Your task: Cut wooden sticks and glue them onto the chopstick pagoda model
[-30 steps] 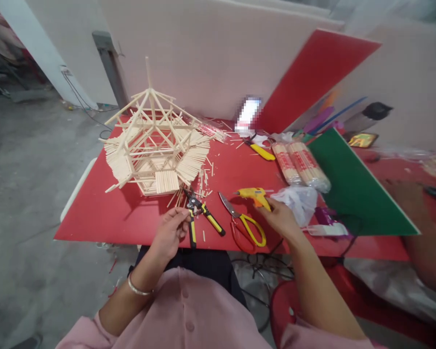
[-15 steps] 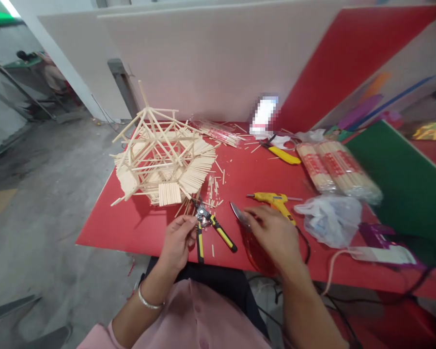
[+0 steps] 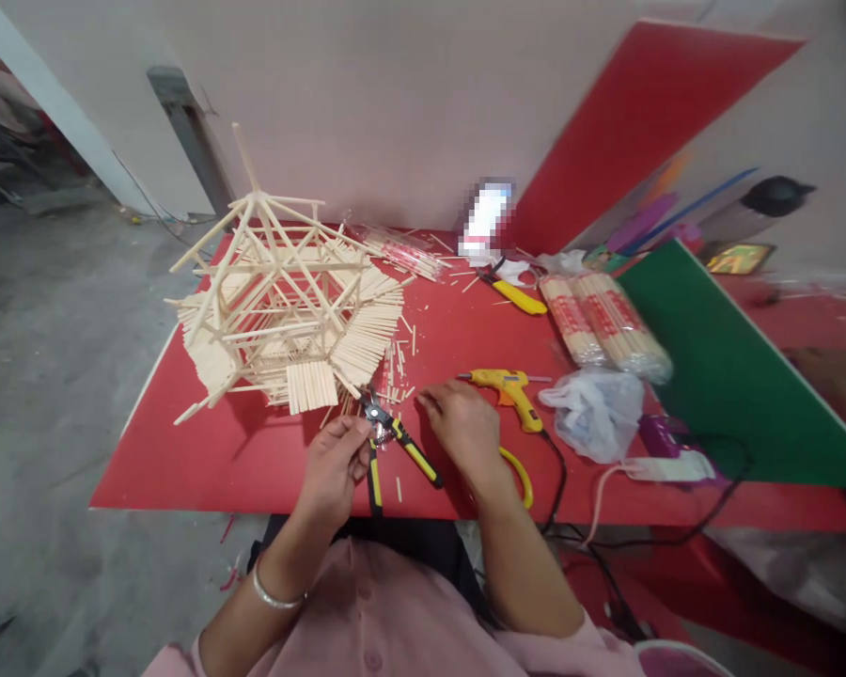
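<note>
My left hand [image 3: 335,465] is closed in a pinch beside the wire-stripper pliers [image 3: 373,414]. Whatever lies between its fingertips is too small to make out. The pliers, with black and yellow handles, rest spread on the red table. My right hand [image 3: 462,428] hovers palm down to their right, fingers loosely bent and apart, with nothing visible in them. Under its wrist shows a yellow scissors handle [image 3: 522,478]; the blades are hidden. Left of both hands stands a pavilion-like model [image 3: 289,301] of wooden sticks. Short cut sticks [image 3: 395,371] lie between it and my right hand.
A yellow glue gun [image 3: 508,390] lies right of my right hand, its cord trailing off the front edge. Beyond are yellow-handled pliers [image 3: 518,296], wrapped stick bundles [image 3: 606,320], a plastic bag [image 3: 596,414], a green board [image 3: 733,376] and a phone [image 3: 486,221].
My right hand has let go of the scissors and moved left and forward, toward the cut sticks. My left hand keeps its pinch near the pliers. The view has turned right.
</note>
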The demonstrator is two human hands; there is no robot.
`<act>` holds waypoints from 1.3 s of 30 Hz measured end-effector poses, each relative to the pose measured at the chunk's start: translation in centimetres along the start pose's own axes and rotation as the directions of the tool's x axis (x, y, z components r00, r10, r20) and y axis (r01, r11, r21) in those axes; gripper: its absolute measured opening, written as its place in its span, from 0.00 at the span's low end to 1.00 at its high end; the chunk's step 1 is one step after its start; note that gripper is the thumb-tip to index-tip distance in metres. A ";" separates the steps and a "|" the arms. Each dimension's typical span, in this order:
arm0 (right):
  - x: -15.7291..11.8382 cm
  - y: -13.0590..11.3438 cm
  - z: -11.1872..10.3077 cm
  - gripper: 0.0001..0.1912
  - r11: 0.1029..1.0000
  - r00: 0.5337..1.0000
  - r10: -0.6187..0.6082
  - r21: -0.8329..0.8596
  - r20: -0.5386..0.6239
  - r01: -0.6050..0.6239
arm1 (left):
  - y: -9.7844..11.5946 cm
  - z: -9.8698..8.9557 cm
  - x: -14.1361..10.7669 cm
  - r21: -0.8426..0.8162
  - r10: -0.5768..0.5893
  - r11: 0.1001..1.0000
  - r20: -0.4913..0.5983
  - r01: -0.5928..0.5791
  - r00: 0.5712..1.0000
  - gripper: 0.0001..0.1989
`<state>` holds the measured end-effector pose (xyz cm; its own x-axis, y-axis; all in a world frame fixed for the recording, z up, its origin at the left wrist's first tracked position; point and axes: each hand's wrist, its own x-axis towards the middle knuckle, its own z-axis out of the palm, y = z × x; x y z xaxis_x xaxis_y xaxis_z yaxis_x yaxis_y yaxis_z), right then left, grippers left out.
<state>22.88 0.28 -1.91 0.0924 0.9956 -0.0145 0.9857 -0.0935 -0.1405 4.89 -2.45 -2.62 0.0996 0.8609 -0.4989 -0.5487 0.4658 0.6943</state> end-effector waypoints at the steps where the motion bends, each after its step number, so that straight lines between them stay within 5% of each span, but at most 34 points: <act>1: 0.2 0.0 0.1 0.13 1.000 1.000 -0.003 -0.009 0.007 0.003 | 0.0 0.0 0.1 -0.004 -0.007 1.000 0.007 0.007 1.000 0.17; 13: 3.1 0.4 1.5 0.11 0.989 0.983 -0.137 -0.044 0.120 0.143 | 0.3 0.4 1.1 0.013 -0.002 1.000 0.028 0.001 1.000 0.17; 20: 0.5 0.3 0.0 0.14 0.979 0.984 -0.162 0.134 0.077 0.151 | -0.3 0.1 0.9 0.047 -0.003 0.999 0.021 0.002 1.000 0.19; 26: -3.4 -0.7 -2.2 0.11 0.754 0.931 -0.350 0.559 -0.103 0.345 | -0.6 0.9 0.5 0.213 0.102 0.969 0.120 -0.126 0.987 0.16; 31: -4.7 -2.2 -1.9 0.08 0.709 0.933 -0.275 0.606 -0.231 0.359 | 0.2 0.8 -0.6 0.216 0.195 0.950 0.150 -0.225 0.969 0.16; 39: -5.5 -3.5 -1.4 0.05 0.664 0.828 -0.300 0.520 -0.473 0.537 | -0.4 -0.3 -1.1 0.131 0.152 0.978 0.104 -0.165 0.983 0.19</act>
<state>19.13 -4.84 0.05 -0.1524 0.8535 0.4984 0.6308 0.4722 -0.6157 4.75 -3.63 -2.52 0.1007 0.9382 -0.3311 -0.4440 0.3402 0.8289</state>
